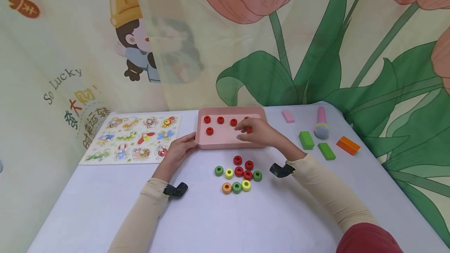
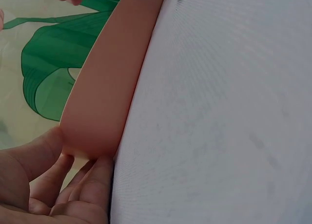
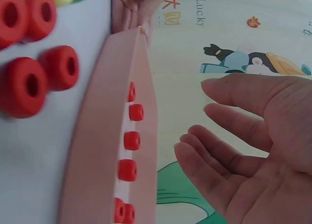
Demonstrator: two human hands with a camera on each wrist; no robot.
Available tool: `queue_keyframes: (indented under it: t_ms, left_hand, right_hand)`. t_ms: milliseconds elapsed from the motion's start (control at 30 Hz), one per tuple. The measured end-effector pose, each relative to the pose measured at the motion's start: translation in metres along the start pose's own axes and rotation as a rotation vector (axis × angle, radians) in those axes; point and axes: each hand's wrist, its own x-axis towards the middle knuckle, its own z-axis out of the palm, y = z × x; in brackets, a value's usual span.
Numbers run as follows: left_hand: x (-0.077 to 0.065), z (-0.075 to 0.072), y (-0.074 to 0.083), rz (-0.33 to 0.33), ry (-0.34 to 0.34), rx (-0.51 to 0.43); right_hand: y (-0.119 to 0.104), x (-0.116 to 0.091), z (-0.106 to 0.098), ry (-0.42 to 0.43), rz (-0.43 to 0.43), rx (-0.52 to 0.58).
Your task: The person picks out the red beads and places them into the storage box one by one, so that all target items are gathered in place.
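Six red ring beads [image 1: 220,120] lie inside the pink tray [image 1: 221,145]: four in a row toward its far side, one nearer you at the left, one nearer you at the right, the right-hand pair partly covered by your hand in the head view. Your left hand [image 1: 180,152] grips the tray's near left corner, thumb at the rim, fingers curled against the wall below. Your right hand [image 1: 261,132] hovers over the tray's right end, fingers loosely bent and apart, nothing held. On the near side of the tray you have ten loose beads: four red beads [image 1: 237,160], three green beads [image 1: 219,171], two yellow beads [image 1: 229,173] and one orange bead [image 1: 226,187]. Left of the tray, an insect puzzle board [image 1: 133,138]. Right of the tray: a pink block [image 1: 288,116] nearest it, then two green blocks [image 1: 306,140], a toy microphone [image 1: 321,123] with its pink handle pointing away from you, and an orange block [image 1: 348,145] farthest out. Behind the tray hangs a tulip-print backdrop [image 1: 281,50].
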Motion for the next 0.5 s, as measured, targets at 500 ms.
queue_keyframes:
  t_ms: [500]
  left_hand:
    - [-0.001, 0.0, 0.002, -0.013, 0.011, -0.004]
  right_hand:
    - [0.019, -0.058, 0.042, -0.096, 0.162, 0.115]
